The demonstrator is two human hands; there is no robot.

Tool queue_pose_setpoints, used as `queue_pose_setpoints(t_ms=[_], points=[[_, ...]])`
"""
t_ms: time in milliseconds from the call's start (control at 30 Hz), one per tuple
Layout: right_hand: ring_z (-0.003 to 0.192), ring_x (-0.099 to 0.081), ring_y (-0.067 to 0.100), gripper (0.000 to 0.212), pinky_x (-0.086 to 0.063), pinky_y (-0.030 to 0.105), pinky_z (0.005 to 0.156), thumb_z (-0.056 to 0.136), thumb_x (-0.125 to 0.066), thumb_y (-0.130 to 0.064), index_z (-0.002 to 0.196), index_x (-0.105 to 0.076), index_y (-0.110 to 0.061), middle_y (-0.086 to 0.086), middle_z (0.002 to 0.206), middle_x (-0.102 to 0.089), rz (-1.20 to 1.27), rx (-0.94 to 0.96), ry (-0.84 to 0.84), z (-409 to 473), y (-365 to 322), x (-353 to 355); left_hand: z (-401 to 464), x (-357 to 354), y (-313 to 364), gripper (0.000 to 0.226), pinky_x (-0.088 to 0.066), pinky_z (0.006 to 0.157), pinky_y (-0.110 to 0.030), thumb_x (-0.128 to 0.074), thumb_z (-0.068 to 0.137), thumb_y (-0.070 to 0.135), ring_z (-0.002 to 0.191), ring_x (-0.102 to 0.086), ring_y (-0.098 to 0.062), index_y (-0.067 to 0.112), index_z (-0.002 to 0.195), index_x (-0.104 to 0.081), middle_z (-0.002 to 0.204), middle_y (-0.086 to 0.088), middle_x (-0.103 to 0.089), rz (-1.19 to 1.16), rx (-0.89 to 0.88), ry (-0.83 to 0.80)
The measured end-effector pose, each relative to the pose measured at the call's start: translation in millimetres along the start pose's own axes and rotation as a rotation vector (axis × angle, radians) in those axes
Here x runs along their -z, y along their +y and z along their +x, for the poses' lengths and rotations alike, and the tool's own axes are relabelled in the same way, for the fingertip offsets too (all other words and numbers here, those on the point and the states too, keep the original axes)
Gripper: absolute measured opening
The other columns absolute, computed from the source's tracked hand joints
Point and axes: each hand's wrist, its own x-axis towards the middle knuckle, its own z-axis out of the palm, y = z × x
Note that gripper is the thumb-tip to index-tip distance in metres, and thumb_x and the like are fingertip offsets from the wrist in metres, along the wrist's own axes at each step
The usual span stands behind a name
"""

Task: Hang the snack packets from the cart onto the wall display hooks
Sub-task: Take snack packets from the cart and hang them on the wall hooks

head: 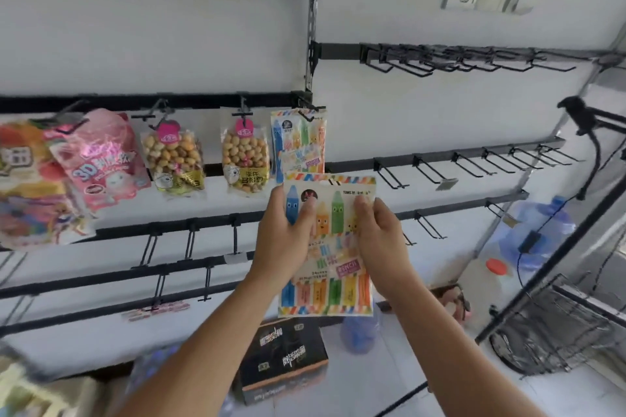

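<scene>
The person holds one crayon packet (327, 244) up in front of the white wall (169, 54), just below another crayon packet (298, 142) that already hangs on a hook. The left hand (284, 234) grips the held packet's left edge, fingers curled over the front, and the right hand (381, 237) pinches its right edge. The top edge of the held packet just meets the bottom of the hanging one. To the right of the hanging packet, rows of bare black hooks (474, 162) stick out with open room around them. To its left hang two bags of round nuts (172, 159), one pink bag (101, 159) and more blurry bags at the edge. The held packet is flat, with blue, orange, green and yellow crayon faces and a striped border. Far below it sits one dark box (284, 359).
</scene>
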Motion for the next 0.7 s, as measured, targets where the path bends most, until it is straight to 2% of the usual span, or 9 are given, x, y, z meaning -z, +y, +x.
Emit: queue_pose_setpoints(t_ms=[67, 100, 167, 267, 333, 433, 500, 600, 700], points=[[0.07, -0.073, 0.018, 0.033, -0.056, 0.028, 0.056, 0.104, -0.044, -0.036, 0.092, -0.057, -0.008, 0.004, 0.077, -0.073, 0.01, -0.001, -0.019, 12.9, -1.8, 0.1, 6.3, -5.1, 2.6, 0.014, -0.06, 0.069, -0.032, -0.05, 0.101, 0.041, 0.083, -0.07, -0.01, 0.033, 0.111, -0.049, 0.097, 0.003, -0.069, 0.042, 0.008, 0.027], [0.072, -0.074, 0.019, 0.034, -0.057, 0.029, 0.057, 0.105, -0.044, -0.036, 0.094, -0.058, -0.007, 0.005, 0.08, -0.074, 0.018, 0.001, -0.045, 19.7, -3.2, -1.1, 10.7, -6.5, 4.3, 0.014, -0.06, 0.07, -0.04, -0.049, 0.1, 0.044, 0.082, -0.07, -0.014, 0.032, 0.109, -0.049, 0.096, 0.0, -0.069, 0.06, 0.012, 0.046], [0.077, -0.075, 0.022, 0.039, -0.06, 0.031, 0.06, 0.105, -0.042, -0.038, 0.101, -0.061, -0.004, 0.008, 0.086, -0.076, 0.015, 0.004, -0.094, 36.7, -7.7, -3.9, 23.7, -8.5, 4.8, 0.018, -0.059, 0.071, -0.045, -0.048, 0.099, 0.046, 0.08, -0.07, -0.015, 0.03, 0.106, -0.05, 0.094, -0.002, -0.069, 0.079, 0.018, 0.082], [0.073, -0.075, 0.023, 0.045, -0.057, 0.026, 0.054, 0.105, -0.041, -0.04, 0.097, -0.063, -0.002, 0.01, 0.082, -0.076, 0.003, -0.016, -0.117, 66.5, -13.6, -8.1, 47.9, -12.3, 0.4, 0.018, -0.057, 0.071, -0.05, -0.05, 0.099, 0.045, 0.081, -0.07, -0.023, 0.027, 0.099, -0.05, 0.092, -0.007, -0.069, 0.093, 0.043, 0.126], [0.067, -0.074, 0.021, 0.045, -0.054, 0.025, 0.05, 0.104, -0.042, -0.041, 0.089, -0.063, -0.005, 0.008, 0.075, -0.075, -0.005, -0.032, -0.11, 87.5, -17.6, -12.9, 65.2, -15.7, -3.1, 0.02, -0.058, 0.068, -0.049, -0.05, 0.099, 0.045, 0.08, -0.07, -0.024, 0.025, 0.097, -0.052, 0.092, -0.008, -0.069, 0.066, 0.05, 0.148], [0.068, -0.074, 0.023, 0.049, -0.057, 0.03, 0.054, 0.103, -0.044, -0.043, 0.09, -0.061, 0.001, 0.016, 0.082, -0.074, -0.032, -0.021, -0.089, 116.4, -19.8, -24.0, 94.8, -17.1, -10.7, 0.031, -0.057, 0.065, -0.037, -0.048, 0.099, 0.047, 0.078, -0.068, -0.023, 0.016, 0.096, -0.055, 0.09, -0.009, -0.068, 0.095, 0.053, 0.206], [0.069, -0.074, 0.025, 0.052, -0.059, 0.036, 0.061, 0.102, -0.045, -0.045, 0.092, -0.062, 0.003, 0.017, 0.084, -0.074, -0.065, -0.012, -0.089, 135.9, -21.4, -31.0, 113.7, -18.3, -19.4, 0.029, -0.059, 0.063, -0.03, -0.049, 0.1, 0.046, 0.075, -0.07, -0.012, 0.019, 0.097, -0.056, 0.09, -0.001, -0.07, 0.067, 0.07, 0.22], [0.068, -0.074, 0.023, 0.056, -0.059, 0.035, 0.06, 0.101, -0.047, -0.048, 0.095, -0.064, 0.005, 0.011, 0.081, -0.075, -0.082, -0.027, -0.082, 157.1, -24.2, -39.4, 136.3, -19.6, -28.3, 0.027, -0.058, 0.058, -0.021, -0.049, 0.1, 0.046, 0.072, -0.07, -0.003, 0.019, 0.099, -0.058, 0.09, 0.002, -0.072, 0.042, 0.113, 0.225], [0.063, -0.073, 0.02, 0.057, -0.059, 0.034, 0.059, 0.1, -0.048, -0.047, 0.095, -0.064, 0.007, 0.01, 0.078, -0.075, -0.108, -0.006, -0.068, 173.7, -25.1, -44.2, 153.3, -21.0, -31.8, 0.035, -0.061, 0.061, -0.029, -0.048, 0.099, 0.05, 0.068, -0.071, -0.006, 0.018, 0.094, -0.06, 0.085, 0.0, -0.074, 0.039, 0.14, 0.258]])
